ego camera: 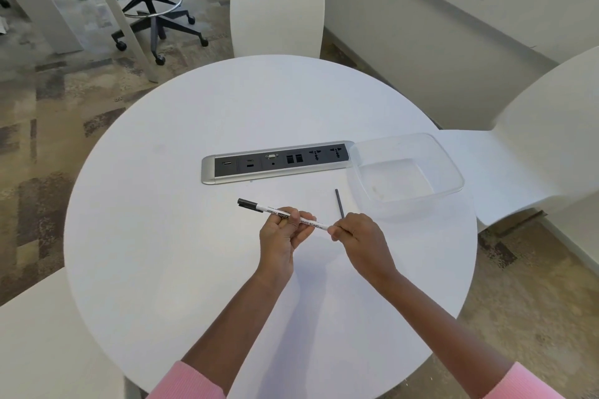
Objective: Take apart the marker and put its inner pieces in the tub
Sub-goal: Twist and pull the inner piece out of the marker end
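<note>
Pink sleeves (191, 382) enter from the lower edge as 2 hands hold a whiteboard marker (264, 207) just above the centre of a round white table (194, 253). The left hand (278, 236) grips the white barrel at its middle, fingers curled round it; the right hand (359, 240) pinches the barrel's right end. The black cap points to frame left. 1 thin dark rod (339, 203) lies just above the right hand, beside a clear plastic tub (453, 172) at centre right. A socket panel (275, 162) sits beyond, a white chair (277, 10) at upper centre.
</note>
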A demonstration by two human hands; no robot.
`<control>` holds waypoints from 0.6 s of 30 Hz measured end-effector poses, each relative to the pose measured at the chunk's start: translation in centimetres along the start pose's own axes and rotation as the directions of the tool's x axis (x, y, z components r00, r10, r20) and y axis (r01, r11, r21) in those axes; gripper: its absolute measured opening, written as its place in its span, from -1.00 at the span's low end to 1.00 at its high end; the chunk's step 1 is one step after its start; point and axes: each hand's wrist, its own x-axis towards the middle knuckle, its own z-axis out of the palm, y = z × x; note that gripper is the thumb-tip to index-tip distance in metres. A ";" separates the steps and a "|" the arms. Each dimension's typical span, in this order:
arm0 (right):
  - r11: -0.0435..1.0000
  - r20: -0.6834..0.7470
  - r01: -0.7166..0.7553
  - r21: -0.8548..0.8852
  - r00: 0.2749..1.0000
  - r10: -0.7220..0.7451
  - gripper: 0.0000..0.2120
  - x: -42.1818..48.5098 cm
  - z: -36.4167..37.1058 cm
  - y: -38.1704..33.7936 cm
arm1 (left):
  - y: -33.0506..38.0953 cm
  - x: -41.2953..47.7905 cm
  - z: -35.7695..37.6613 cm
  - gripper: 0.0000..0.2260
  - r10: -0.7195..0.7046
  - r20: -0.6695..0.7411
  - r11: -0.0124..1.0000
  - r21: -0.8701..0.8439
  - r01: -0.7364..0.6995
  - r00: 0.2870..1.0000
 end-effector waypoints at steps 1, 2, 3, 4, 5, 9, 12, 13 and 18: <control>0.998 0.020 -0.034 0.050 0.999 0.034 -0.75 0.1 -0.3 -0.1 | 0.1 0.0 0.1 -0.84 0.005 0.004 1.000 0.007 -0.005 1.000; 0.992 0.040 -0.072 0.100 0.997 0.068 -0.73 0.2 -0.5 -0.3 | 0.1 0.1 0.1 -0.84 0.010 0.008 1.000 0.014 -0.010 1.000; 0.982 0.061 -0.110 0.150 0.993 0.102 -0.71 0.3 -0.7 -0.4 | 0.1 0.1 0.1 -0.84 0.015 0.013 1.000 0.021 -0.016 1.000; 0.971 0.085 -0.145 0.193 0.988 0.130 -0.70 0.4 -0.9 -0.4 | 0.2 0.1 0.1 -0.85 0.021 0.017 0.999 0.028 -0.021 1.000; 0.959 0.111 -0.174 0.223 0.982 0.153 -0.69 0.6 -1.0 -0.4 | 0.2 0.2 0.1 -0.85 0.023 0.021 0.999 0.035 -0.024 1.000; 0.917 0.231 -0.286 0.279 0.947 0.225 -0.66 1.0 -1.5 -0.5 | 0.1 0.2 0.0 -0.83 0.025 0.043 0.998 0.053 -0.027 0.999; 0.845 0.335 -0.406 0.350 0.896 0.291 -0.67 1.3 -1.8 -0.6 | 0.0 0.2 0.0 -0.84 0.021 0.040 0.999 0.043 -0.023 0.999; 0.830 0.357 -0.421 0.366 0.887 0.292 -0.68 1.4 -1.9 -0.7 | 0.1 0.3 0.0 -0.85 0.021 0.031 0.999 0.033 -0.022 0.999; 0.989 0.091 0.056 -0.134 0.995 -0.044 -0.82 1.0 -1.1 -0.5 | 0.3 0.4 0.5 -0.87 0.019 -0.040 0.999 -0.049 -0.021 0.999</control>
